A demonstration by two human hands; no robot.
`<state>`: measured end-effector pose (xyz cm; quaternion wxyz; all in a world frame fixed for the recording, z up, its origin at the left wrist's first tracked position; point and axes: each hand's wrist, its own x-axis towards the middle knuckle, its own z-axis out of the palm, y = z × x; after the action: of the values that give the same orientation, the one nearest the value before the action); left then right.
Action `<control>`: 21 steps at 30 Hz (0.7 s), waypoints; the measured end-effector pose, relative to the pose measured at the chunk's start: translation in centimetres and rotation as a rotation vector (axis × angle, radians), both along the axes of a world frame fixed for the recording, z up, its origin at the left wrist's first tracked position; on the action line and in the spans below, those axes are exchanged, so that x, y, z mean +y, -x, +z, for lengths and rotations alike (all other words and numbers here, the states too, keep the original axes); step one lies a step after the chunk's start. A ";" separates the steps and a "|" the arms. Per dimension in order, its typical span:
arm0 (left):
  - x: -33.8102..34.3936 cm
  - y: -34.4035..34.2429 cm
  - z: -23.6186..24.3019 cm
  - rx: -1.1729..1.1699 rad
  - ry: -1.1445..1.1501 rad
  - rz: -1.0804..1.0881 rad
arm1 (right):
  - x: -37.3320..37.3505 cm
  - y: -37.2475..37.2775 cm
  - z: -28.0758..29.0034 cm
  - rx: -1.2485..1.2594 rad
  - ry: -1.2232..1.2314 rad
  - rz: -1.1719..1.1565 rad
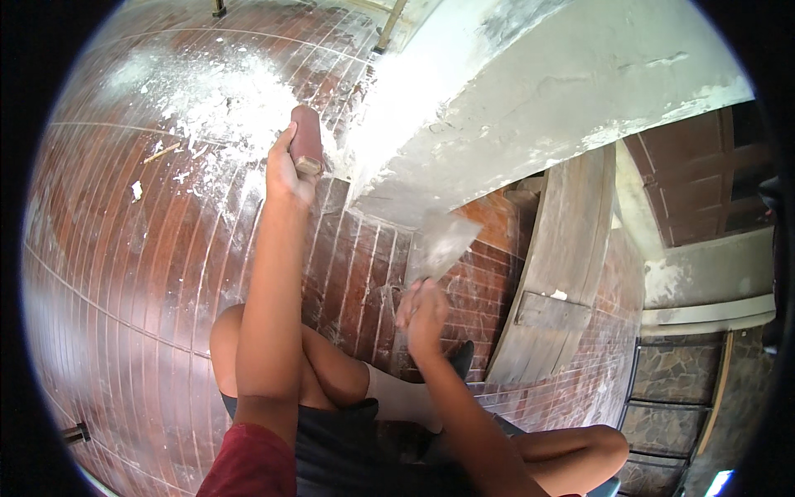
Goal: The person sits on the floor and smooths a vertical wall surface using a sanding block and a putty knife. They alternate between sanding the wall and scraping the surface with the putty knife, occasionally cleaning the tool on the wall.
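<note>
My left hand is wrapped round a sanding block, a wooden block covered in reddish-brown sandpaper with its pale end showing. It is held out beside the lower corner of a grey plastered wall; whether the block touches the wall I cannot tell. Closer to me, my right hand grips a putty knife. Motion blurs the hand and the wide blade, which points up toward the wall's bottom edge. The knife's handle is hidden in my fingers.
White dust and flakes cover the brown planked floor at the far left, with a small stick among them. Right of the wall's base leans or lies a weathered wooden board. A black metal frame stands at the lower right.
</note>
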<state>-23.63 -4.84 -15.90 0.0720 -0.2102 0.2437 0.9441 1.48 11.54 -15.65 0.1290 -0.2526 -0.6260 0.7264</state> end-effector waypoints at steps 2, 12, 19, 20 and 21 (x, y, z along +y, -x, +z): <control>0.1 0.1 -0.3 0.006 -0.002 0.010 | 0.5 2.1 4.0 0.097 -0.106 -0.009; 0.4 0.8 -0.5 -0.031 -0.037 0.025 | 2.9 7.9 2.7 -0.032 -0.121 0.214; 0.0 0.5 -0.7 0.005 -0.024 0.026 | -0.3 -3.5 -7.1 -0.487 0.049 0.152; -0.1 0.5 -0.8 0.009 -0.037 0.024 | -0.5 -4.1 -6.9 -0.555 0.009 0.162; -0.1 0.6 -0.8 0.014 -0.037 0.027 | -0.5 -4.0 -6.5 -0.462 -0.100 0.234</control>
<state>-24.26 -4.92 -16.74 0.0616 -0.2055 0.2237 0.9508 5.50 11.08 -22.13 -0.0901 -0.3310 -0.6991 0.6273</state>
